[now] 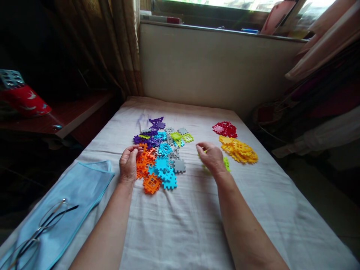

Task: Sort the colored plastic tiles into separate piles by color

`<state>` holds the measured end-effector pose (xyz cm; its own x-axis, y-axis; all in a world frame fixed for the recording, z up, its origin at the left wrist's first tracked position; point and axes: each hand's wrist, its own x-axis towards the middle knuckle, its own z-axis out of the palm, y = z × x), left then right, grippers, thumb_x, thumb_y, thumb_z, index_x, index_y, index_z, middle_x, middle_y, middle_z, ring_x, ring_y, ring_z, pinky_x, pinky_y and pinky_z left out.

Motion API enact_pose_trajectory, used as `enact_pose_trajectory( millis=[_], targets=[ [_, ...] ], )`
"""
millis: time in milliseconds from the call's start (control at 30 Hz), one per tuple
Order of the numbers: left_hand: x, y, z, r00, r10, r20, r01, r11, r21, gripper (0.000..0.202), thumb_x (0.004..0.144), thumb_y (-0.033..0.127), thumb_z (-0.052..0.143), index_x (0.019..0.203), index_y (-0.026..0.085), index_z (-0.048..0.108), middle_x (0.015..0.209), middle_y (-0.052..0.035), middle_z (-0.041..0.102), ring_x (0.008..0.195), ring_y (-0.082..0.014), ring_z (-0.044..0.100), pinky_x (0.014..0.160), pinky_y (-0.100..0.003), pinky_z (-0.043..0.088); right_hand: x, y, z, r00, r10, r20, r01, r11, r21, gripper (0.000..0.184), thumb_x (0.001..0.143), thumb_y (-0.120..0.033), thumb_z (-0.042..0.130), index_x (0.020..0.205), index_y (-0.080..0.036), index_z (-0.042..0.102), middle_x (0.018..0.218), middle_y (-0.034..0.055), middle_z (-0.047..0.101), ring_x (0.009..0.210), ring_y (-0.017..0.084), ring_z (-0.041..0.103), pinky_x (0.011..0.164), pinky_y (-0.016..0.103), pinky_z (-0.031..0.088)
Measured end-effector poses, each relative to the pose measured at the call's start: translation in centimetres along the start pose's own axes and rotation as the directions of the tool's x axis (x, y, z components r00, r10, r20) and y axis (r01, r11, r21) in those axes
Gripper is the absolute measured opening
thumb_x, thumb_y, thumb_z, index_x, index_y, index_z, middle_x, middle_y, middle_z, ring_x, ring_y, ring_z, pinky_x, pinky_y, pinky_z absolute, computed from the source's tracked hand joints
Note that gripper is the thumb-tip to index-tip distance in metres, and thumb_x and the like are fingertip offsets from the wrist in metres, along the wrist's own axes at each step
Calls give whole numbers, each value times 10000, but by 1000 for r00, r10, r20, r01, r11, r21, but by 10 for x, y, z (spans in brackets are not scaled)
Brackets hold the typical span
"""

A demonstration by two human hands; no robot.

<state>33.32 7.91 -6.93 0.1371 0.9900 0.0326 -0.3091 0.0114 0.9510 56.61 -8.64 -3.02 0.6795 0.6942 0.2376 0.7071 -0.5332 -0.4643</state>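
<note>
A pile of notched plastic building tiles lies on the cloth. Orange tiles are at its near left, turquoise tiles in the middle, grey tiles on the right, and purple tiles farther back. My left hand is at the pile's left edge, its curled fingertips against the orange tiles; whether one is gripped does not show. To the right, my right hand is over some lime green tiles and partly hides them. Its fingers are closed, and their inner side is hidden.
Yellow tiles and red tiles form separate piles at the right. More lime tiles lie at the main pile's back. Glasses rest on a blue cloth at left. A red container stands on a side table.
</note>
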Motion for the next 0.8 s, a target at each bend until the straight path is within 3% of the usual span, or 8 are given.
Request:
enact_pose_trajectory(
  millis=[100, 267, 433, 633, 800],
  targets=[
    [0, -1, 0, 1000, 8, 10, -8, 1000, 9, 264, 645, 349, 671, 848, 182, 651, 796, -11, 698, 701, -119, 654, 716, -254, 511, 12, -28, 24, 987, -42, 153, 45, 999, -16, 297, 902, -315, 501, 1125, -252, 686, 1127, 30, 704, 910, 172, 655, 820, 269, 480],
    [0, -1, 0, 1000, -13, -10, 13, 1000, -8, 278, 642, 356, 678, 853, 178, 650, 816, -18, 699, 711, -118, 654, 715, -255, 513, 38, -52, 50, 979, -81, 186, 107, 985, -132, 402, 907, -294, 511, 1294, -221, 591, 1331, 82, 585, 1171, 232, 559, 957, 320, 455],
    [0, 0, 0, 1000, -18, -4, 18, 1000, -3, 275, 644, 360, 687, 845, 178, 644, 804, -19, 696, 711, -125, 653, 717, -264, 515, 56, -63, 58, 972, -82, 220, 133, 965, -226, 392, 896, -290, 509, 1273, -239, 604, 1332, 75, 573, 1163, 248, 547, 947, 337, 459],
    [-1, 1, 0, 1000, -7, 5, 7, 1000, 5, 284, 638, 365, 689, 848, 179, 644, 811, -20, 696, 714, -130, 652, 718, -270, 516, 58, -69, 61, 949, -117, 292, 211, 926, -313, 314, 910, -213, 469, 1153, -212, 668, 1247, 114, 608, 1111, 254, 561, 891, 344, 460],
    [0, 1, 0, 1000, -10, 8, 10, 1000, 4, 292, 633, 367, 682, 852, 179, 637, 811, -18, 687, 723, -125, 649, 725, -262, 509, 54, -67, 57, 950, -180, 255, 256, 917, -305, 271, 928, -243, 463, 1089, -189, 675, 1176, 113, 646, 1079, 249, 567, 893, 332, 441]
  ],
)
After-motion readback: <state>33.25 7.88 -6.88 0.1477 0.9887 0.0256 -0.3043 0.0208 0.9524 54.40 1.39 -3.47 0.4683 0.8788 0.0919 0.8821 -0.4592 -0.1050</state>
